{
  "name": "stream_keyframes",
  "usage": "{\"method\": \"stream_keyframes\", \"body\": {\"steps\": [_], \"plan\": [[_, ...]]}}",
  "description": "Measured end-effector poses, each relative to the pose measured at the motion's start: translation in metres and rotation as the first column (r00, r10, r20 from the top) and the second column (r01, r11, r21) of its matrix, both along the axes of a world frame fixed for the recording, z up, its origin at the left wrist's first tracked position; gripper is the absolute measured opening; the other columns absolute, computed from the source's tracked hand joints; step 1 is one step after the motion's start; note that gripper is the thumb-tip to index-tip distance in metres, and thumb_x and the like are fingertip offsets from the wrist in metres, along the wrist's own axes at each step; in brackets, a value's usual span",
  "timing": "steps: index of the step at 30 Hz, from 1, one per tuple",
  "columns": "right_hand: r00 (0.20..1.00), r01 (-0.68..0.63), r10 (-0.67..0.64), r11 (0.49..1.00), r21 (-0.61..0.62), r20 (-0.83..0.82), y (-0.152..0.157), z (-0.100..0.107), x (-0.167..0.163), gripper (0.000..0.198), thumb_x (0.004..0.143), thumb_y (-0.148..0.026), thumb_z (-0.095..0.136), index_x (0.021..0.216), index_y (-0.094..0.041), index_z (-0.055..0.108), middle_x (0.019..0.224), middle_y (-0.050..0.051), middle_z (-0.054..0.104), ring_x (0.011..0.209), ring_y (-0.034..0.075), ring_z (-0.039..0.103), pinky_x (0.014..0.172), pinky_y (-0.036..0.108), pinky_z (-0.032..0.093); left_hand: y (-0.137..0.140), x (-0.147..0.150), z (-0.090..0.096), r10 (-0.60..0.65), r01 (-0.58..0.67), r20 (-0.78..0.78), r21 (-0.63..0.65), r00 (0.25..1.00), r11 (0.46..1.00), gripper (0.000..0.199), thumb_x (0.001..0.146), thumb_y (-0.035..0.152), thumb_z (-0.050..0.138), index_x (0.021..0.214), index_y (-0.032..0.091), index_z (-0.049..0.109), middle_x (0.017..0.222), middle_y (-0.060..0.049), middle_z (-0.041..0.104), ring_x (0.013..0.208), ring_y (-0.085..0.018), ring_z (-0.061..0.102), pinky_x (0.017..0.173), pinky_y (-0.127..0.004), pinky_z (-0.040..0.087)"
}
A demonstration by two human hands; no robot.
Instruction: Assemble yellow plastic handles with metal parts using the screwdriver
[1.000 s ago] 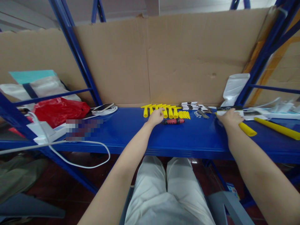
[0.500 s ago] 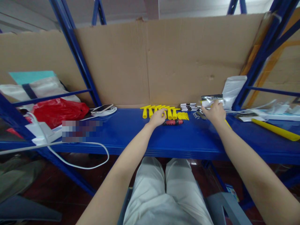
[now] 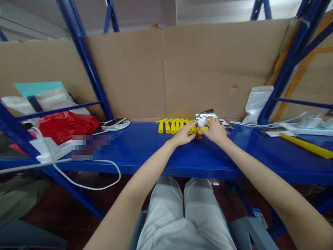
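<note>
My right hand [image 3: 216,132] has its fingers closed on a small shiny silver packet [image 3: 205,116] with a dark upper edge, held over the back of the blue table. Just left of it, my left hand [image 3: 182,134] reaches toward the packet, fingers stretched out and thumb apart. A row of yellow T-shaped plastic handles [image 3: 167,127] stands beyond my left hand. Small yellow pieces [image 3: 199,131] show between the hands. Below them, a red and black screwdriver handle [image 3: 199,137] is mostly covered by my left hand.
A cardboard panel [image 3: 125,76] closes the back. At right are a white pouch [image 3: 258,102] and a long yellow strip [image 3: 307,146]. On the left lie a phone with a coiled white cable [image 3: 117,124], a red plastic bag [image 3: 67,125] and a white power strip [image 3: 48,149].
My right hand has moved left from beside the white pouch, bringing the silver packet to the middle. My left hand has shifted slightly right, and the two hands are now close together.
</note>
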State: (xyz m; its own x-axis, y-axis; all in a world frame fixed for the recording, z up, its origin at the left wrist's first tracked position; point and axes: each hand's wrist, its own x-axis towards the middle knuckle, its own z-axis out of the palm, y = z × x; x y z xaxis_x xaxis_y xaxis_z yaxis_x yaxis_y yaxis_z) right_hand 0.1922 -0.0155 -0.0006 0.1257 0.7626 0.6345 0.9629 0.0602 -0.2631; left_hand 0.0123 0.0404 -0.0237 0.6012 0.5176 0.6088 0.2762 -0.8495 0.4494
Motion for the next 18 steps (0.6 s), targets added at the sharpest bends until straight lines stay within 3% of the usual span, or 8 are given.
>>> {"method": "stream_keyframes", "body": {"steps": [7, 12, 18], "plan": [[0.999, -0.037, 0.038, 0.999, 0.013, -0.025, 0.0024, -0.0023, 0.0013, 0.062, 0.084, -0.056, 0.050, 0.125, -0.011, 0.051, 0.115, 0.022, 0.059, 0.102, 0.036, 0.061, 0.080, 0.045, 0.050, -0.0023, 0.0035, 0.0011, -0.036, 0.042, 0.055, -0.117, 0.998, 0.992, 0.071, 0.074, 0.015, 0.068, 0.143, 0.018, 0.048, 0.149, -0.014, 0.047, 0.140, -0.029, 0.042, 0.119, -0.047, 0.027], [0.996, -0.078, 0.078, 0.997, 0.012, -0.029, 0.0016, -0.0025, -0.0008, 0.065, 0.083, -0.056, 0.050, 0.129, -0.009, 0.050, 0.117, 0.023, 0.059, 0.103, 0.037, 0.061, 0.082, 0.046, 0.049, -0.0015, 0.0059, 0.0042, -0.049, 0.070, 0.102, -0.219, 0.994, 0.973, 0.063, 0.076, 0.017, 0.069, 0.137, 0.019, 0.053, 0.144, -0.013, 0.053, 0.136, -0.030, 0.046, 0.113, -0.048, 0.036], [0.996, -0.083, 0.083, 0.997, 0.002, -0.018, 0.0008, -0.0029, -0.0036, 0.065, 0.084, -0.056, 0.049, 0.130, -0.009, 0.049, 0.119, 0.024, 0.058, 0.106, 0.037, 0.060, 0.083, 0.047, 0.049, 0.0015, 0.0089, 0.0033, -0.054, 0.092, 0.126, -0.310, 0.991, 0.946, 0.066, 0.072, 0.015, 0.072, 0.136, 0.019, 0.056, 0.145, -0.012, 0.053, 0.139, -0.030, 0.043, 0.113, -0.047, 0.036]]}}
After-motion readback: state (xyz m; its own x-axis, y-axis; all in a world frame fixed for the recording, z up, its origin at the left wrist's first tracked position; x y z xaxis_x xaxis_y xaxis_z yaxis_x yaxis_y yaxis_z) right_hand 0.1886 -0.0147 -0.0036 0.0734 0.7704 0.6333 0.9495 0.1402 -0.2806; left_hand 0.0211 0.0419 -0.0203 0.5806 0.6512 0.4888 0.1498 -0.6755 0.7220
